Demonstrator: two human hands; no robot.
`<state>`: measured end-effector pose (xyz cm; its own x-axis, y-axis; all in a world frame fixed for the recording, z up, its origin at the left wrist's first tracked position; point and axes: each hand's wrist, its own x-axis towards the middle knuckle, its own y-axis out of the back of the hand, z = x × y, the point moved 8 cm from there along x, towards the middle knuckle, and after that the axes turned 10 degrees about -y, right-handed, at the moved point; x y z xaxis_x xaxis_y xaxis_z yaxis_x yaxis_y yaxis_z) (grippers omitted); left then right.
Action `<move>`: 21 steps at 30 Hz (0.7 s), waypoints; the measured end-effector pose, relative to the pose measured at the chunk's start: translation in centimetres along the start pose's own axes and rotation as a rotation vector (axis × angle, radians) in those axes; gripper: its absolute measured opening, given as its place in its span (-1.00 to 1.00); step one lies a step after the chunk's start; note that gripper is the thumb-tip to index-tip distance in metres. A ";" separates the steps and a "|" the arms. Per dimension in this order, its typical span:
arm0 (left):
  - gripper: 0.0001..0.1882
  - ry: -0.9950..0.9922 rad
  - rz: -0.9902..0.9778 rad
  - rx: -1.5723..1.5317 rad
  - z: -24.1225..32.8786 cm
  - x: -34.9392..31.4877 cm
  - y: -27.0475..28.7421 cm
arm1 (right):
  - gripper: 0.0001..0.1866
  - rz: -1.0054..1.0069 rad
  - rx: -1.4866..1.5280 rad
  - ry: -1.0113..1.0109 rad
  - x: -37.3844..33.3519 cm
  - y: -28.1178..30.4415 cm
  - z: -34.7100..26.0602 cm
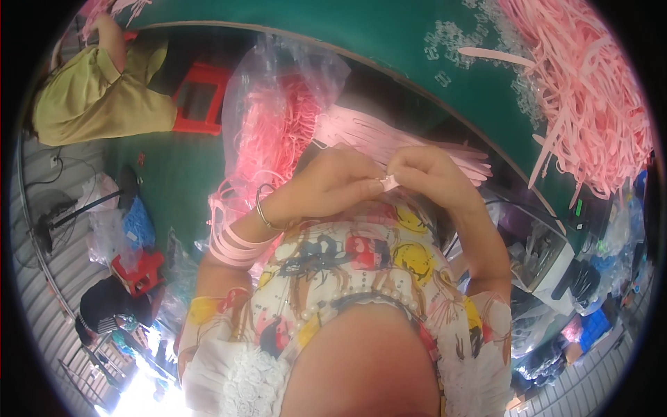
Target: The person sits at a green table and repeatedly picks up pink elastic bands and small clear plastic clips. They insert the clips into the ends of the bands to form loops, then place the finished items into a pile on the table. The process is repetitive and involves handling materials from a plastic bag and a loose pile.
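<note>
My left hand point(344, 179) and my right hand point(425, 174) meet close in front of my body. Both are closed, thumbs and fingers pinching the end of a pink strap point(390, 183) between them. Whether a small fitting sits in the pinch is hidden by the fingers. Just beyond the hands, a bundle of flat pink straps point(372, 128) lies across my lap. Several pink strap loops point(235, 249) hang around my left forearm, below a metal bracelet.
A clear plastic bag point(243, 104) full of pink straps stands left of my hands. On the green table point(375, 28), a pile of pink straps point(587, 104) lies beside scattered clear plastic buckles point(450, 43). A person in olive clothing point(104, 104) sits near a red stool point(201, 97).
</note>
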<state>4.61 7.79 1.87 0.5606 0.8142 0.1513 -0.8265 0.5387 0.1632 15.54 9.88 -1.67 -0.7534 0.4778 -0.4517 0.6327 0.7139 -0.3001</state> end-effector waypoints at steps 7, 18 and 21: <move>-0.76 0.266 0.121 -0.286 -2.9 -1.3 0.0 | -0.93 0.180 -0.196 0.158 -0.3 0.4 -1.1; -0.81 0.476 0.256 -0.765 -4.9 -2.1 1.0 | -0.89 0.614 -0.664 0.698 -0.2 -1.2 -2.3; -0.86 0.439 0.196 -0.422 -3.4 -1.6 1.7 | -0.86 0.373 -0.191 0.334 0.8 -0.2 -0.7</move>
<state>2.10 8.19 -1.43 0.3975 0.8709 -0.2890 -0.9110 0.3368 -0.2382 14.66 10.52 -1.39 -0.5193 0.8316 -0.1968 0.8480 0.5300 0.0019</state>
